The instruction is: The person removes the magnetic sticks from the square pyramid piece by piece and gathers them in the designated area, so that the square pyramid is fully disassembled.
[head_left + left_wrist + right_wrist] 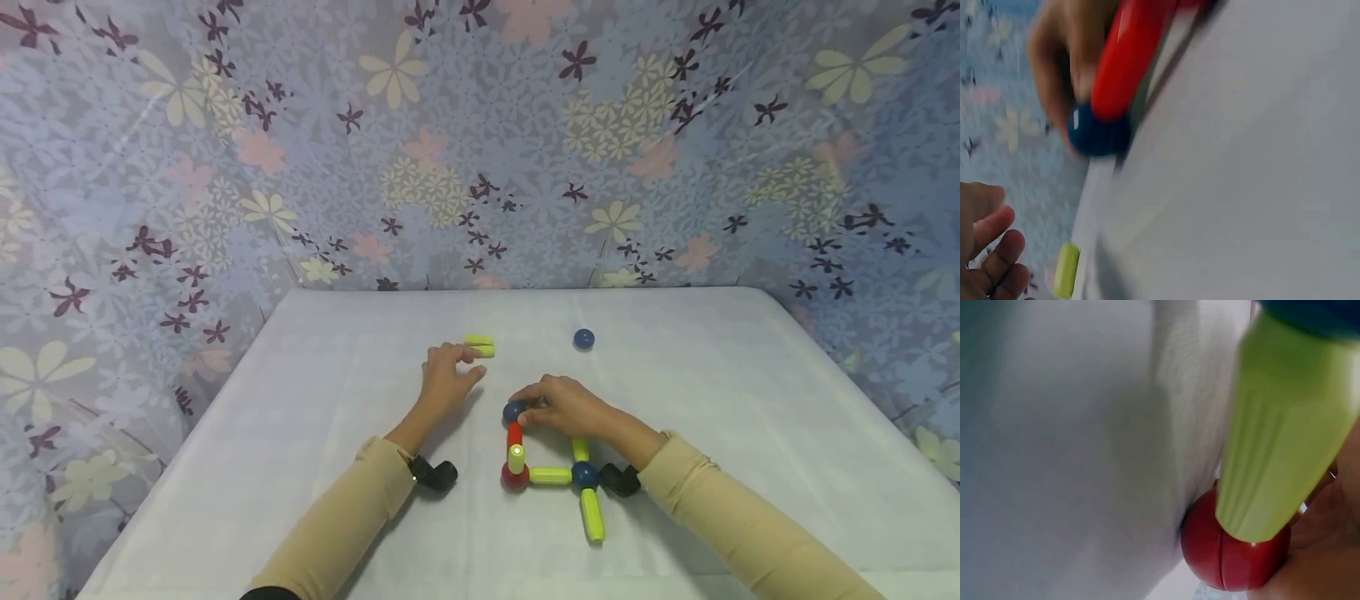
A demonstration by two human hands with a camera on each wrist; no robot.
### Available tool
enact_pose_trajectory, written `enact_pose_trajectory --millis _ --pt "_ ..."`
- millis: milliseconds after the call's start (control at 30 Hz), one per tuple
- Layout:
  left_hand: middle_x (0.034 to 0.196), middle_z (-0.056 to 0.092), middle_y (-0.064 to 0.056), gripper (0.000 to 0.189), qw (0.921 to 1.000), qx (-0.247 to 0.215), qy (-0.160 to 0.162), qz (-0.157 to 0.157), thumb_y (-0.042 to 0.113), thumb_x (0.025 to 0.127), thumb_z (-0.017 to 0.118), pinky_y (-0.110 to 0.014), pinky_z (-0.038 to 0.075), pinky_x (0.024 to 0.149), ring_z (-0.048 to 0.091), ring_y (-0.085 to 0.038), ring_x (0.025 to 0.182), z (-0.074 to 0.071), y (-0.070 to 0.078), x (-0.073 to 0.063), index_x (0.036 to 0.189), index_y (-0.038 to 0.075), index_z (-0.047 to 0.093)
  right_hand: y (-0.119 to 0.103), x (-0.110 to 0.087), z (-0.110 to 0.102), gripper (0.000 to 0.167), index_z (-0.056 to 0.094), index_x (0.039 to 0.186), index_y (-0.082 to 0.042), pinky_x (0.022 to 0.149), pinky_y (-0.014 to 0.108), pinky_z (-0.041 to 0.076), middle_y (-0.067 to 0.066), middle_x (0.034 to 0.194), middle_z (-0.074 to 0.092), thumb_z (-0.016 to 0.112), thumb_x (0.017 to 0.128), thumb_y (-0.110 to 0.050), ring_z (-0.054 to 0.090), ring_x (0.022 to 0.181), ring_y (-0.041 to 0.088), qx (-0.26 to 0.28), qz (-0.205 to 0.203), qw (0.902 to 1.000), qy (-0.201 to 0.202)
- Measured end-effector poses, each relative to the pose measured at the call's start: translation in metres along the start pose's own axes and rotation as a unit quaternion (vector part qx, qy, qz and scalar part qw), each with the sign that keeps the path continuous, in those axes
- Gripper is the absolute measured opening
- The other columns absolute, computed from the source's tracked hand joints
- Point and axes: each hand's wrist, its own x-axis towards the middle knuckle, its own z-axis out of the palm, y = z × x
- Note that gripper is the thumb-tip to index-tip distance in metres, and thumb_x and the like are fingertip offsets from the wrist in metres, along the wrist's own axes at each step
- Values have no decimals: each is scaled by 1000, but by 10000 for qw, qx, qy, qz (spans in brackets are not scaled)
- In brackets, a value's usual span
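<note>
My right hand (566, 404) pinches a blue ball (513, 412) at the far end of a red rod (514, 435). That rod runs to a red ball (515, 477), from which a yellow-green rod (516, 457) rises. Another yellow-green rod (551, 476) links it to a second blue ball (585, 475), which bears two more rods, one pointing forward under my right hand. A red ball (1229, 550) at a rod's end shows in the right wrist view; the head view hides it. My left hand (446, 379), thumb and fingers apart, is beside two loose yellow-green rods (478, 340).
A loose blue ball (583, 339) lies toward the back of the white-covered table (337, 350). A floral cloth (480, 150) hangs behind the table's far edge. Each wrist wears a black camera (435, 475) close to the tabletop.
</note>
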Motion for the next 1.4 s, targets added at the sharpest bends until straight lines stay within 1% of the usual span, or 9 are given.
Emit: enact_pose_trajectory --millis 100,267,367,467,600,733,967,1167,1400 --pt "101 65 -3 20 9971 -672 -176 301 26 91 60 -41 38 90 50 -21 101 -7 6 -31 107 15 68 0 0 0 38 66 119 -23 70 24 39 -8 99 66 68 84 -37 48 81 9 -16 34 10000 -9" --pt "102 66 2 24 9869 -1366 -562 648 33 94 55 -35 40 90 50 -15 100 -12 16 -82 107 17 68 -1 -1 -1 36 66 118 -24 71 25 39 -10 99 65 69 83 -34 47 82 10 72 216 9997 17" --pt "104 65 2 25 9801 -1613 -761 869 31 93 57 -34 38 88 47 -13 100 -12 21 -104 110 16 67 -1 -1 -1 36 66 118 -23 69 25 39 -9 97 64 68 84 -34 47 81 10 99 188 9998 9" --pt "106 64 2 27 9721 -1747 -877 1297 27 89 64 -36 39 88 45 -13 102 -10 24 -115 112 15 65 0 -2 -1 36 66 118 -23 68 25 38 -8 96 64 69 84 -34 46 80 10 71 171 9998 44" --pt "105 64 7 34 9673 -1638 -803 1765 28 80 74 -33 37 88 44 -11 102 -4 29 -121 111 18 65 0 -1 0 35 67 117 -24 68 25 38 -9 94 63 69 83 -34 46 79 10 38 162 9998 118" --pt "99 64 8 34 9699 -1326 -586 1957 27 77 76 -30 34 86 45 -9 96 0 33 -123 107 16 66 0 -1 2 36 66 118 -24 67 25 38 -8 94 62 68 84 -35 45 78 10 71 126 9998 100" --pt "89 64 8 22 9762 -957 -333 1918 23 74 78 -31 30 83 46 -7 92 1 38 -123 92 21 65 -1 -1 3 36 66 117 -25 67 25 38 -10 96 64 68 83 -36 46 78 10 34 139 9998 111" --pt "84 63 9 20 9785 -568 -12 1983 23 72 79 -31 31 82 47 -8 88 -1 38 -118 86 20 65 -2 -1 2 35 66 118 -22 72 26 40 -4 105 68 69 84 -32 49 82 10 -13 308 9994 147" --pt "84 65 8 17 9888 -188 125 1479 22 74 78 -34 34 85 51 -14 86 -5 33 -103 86 18 67 4 -9 -3 40 64 121 -15 72 29 43 3 111 69 67 85 -33 51 86 13 -143 679 9970 353"
